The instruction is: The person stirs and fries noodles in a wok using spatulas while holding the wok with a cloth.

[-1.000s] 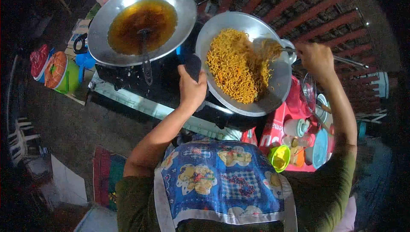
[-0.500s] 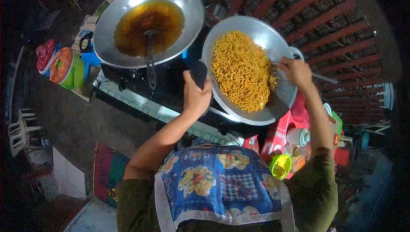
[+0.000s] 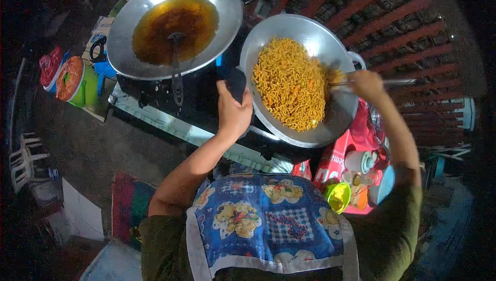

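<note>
A wide metal wok (image 3: 338, 118) holds a heap of yellow-brown noodles (image 3: 292, 84). At its left rim, my left hand (image 3: 235, 108) is closed around a dark cloth (image 3: 237, 83) where the wok's handle would be. My right hand (image 3: 366, 84) grips a long metal utensil (image 3: 400, 82) over the wok's right side. The utensil's head is blurred against the noodles. On the left a second wok (image 3: 121, 38) contains dark golden oil (image 3: 175, 30), and a slotted spatula (image 3: 177, 82) rests in it with its handle over the near rim.
The stove's pale front edge (image 3: 165, 120) runs below both woks. Jars and a lime-green cup (image 3: 338, 197) stand on a red surface at the right. A green bucket (image 3: 89, 92) is at the far left, with white chairs (image 3: 28, 162) below it.
The right hand has moved in toward the wok, out and back with the utensil, and the noodles have shifted. The left hand keeps its grip at the rim. The view has shifted slightly.
</note>
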The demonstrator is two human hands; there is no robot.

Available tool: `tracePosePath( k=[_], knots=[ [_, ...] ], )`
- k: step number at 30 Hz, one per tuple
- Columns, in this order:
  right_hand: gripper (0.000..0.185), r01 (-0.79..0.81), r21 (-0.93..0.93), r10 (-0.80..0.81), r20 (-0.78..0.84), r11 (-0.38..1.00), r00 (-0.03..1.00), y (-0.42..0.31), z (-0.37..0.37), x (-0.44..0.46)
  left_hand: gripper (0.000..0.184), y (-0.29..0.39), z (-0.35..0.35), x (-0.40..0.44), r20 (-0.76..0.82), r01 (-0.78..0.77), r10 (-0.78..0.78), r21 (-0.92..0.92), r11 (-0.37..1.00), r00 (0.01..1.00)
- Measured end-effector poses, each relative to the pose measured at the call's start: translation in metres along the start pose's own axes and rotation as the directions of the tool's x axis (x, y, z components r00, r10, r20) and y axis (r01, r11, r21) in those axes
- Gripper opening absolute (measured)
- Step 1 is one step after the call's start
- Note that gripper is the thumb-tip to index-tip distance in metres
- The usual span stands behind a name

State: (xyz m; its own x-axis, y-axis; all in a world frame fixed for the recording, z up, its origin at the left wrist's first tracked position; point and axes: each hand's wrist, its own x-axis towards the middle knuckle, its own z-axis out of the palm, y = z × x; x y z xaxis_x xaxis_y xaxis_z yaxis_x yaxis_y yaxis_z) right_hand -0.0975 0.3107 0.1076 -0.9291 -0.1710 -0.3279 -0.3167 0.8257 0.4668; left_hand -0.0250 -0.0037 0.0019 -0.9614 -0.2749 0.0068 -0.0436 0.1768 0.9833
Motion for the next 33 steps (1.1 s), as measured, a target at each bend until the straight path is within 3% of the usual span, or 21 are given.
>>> tracePosePath(
  k=[1, 3, 4, 6, 11, 13, 16, 18, 21, 26, 28, 30, 32, 33],
  knots=[
    [0.022, 0.035, 0.193, -0.024, -0.062, 0.981, 0.998, -0.01, 0.028, 0.008, 0.041, 0.002, 0.001, -0.001, -0.012, -0.024, 0.024, 0.004, 1.0, 1.0],
    [0.023, -0.006, 0.485, 0.077, -0.127, 0.875, 0.989, -0.046, 0.046, 0.02, 0.041, 0.003, 0.002, 0.0, -0.037, -0.051, 0.052, 0.015, 0.999, 0.998],
    [0.023, 0.0, 0.49, 0.073, -0.129, 0.872, 0.989, -0.048, 0.044, 0.022, 0.041, 0.001, 0.001, 0.001, -0.022, -0.036, 0.036, 0.025, 0.999, 0.999],
    [0.021, 0.05, 0.672, 0.053, -0.131, 0.738, 0.99, -0.047, 0.035, 0.019, 0.041, 0.0, 0.001, 0.0, 0.0, -0.016, 0.016, 0.033, 0.999, 1.0],
    [0.019, -0.001, 0.642, 0.067, -0.079, 0.767, 0.995, -0.008, -0.006, -0.007, 0.042, 0.0, 0.002, 0.002, 0.022, 0.028, -0.027, -0.033, 0.999, 0.999],
    [0.019, -0.067, 0.461, 0.167, -0.178, 0.885, 0.97, -0.004, -0.025, -0.024, 0.042, 0.0, 0.002, 0.002, -0.008, -0.001, 0.001, 0.018, 1.0, 1.0],
    [0.022, -0.179, 0.356, 0.242, -0.139, 0.917, 0.96, -0.009, -0.06, -0.037, 0.041, -0.003, 0.003, 0.001, -0.035, -0.058, 0.061, 0.082, 0.995, 0.998],
    [0.02, -0.155, 0.275, 0.212, -0.193, 0.949, 0.958, -0.01, -0.072, -0.042, 0.04, -0.005, 0.001, -0.001, -0.037, -0.077, 0.081, 0.096, 0.992, 0.996],
    [0.017, -0.128, 0.006, 0.125, -0.258, 0.992, 0.958, -0.005, -0.085, -0.041, 0.039, -0.003, -0.001, 0.003, 0.029, 0.004, -0.004, -0.003, 1.0, 1.0],
    [0.019, -0.106, -0.113, 0.092, -0.123, 0.988, 0.988, 0.018, -0.071, -0.04, 0.039, -0.006, -0.001, 0.003, 0.032, 0.019, -0.019, -0.005, 1.0, 0.999],
    [0.02, 0.005, -0.244, -0.025, -0.081, 0.97, 0.996, 0.027, -0.028, -0.035, 0.039, -0.002, 0.001, -0.001, -0.006, -0.006, 0.006, 0.046, 0.999, 1.0],
    [0.024, -0.043, 0.078, 0.023, 0.24, 0.996, 0.97, -0.005, 0.003, -0.015, 0.039, 0.003, 0.0, 0.0, -0.048, -0.027, 0.032, 0.098, 0.995, 0.998],
    [0.023, 0.062, 0.46, -0.049, -0.04, 0.886, 0.998, -0.026, 0.052, -0.002, 0.04, 0.006, 0.0, -0.001, -0.016, 0.014, -0.013, 0.083, 0.996, 1.0],
    [0.023, 0.063, 0.462, -0.049, -0.042, 0.885, 0.998, -0.039, 0.066, 0.004, 0.04, 0.008, -0.002, -0.001, -0.017, 0.013, -0.011, 0.086, 0.996, 1.0]
  ],
)
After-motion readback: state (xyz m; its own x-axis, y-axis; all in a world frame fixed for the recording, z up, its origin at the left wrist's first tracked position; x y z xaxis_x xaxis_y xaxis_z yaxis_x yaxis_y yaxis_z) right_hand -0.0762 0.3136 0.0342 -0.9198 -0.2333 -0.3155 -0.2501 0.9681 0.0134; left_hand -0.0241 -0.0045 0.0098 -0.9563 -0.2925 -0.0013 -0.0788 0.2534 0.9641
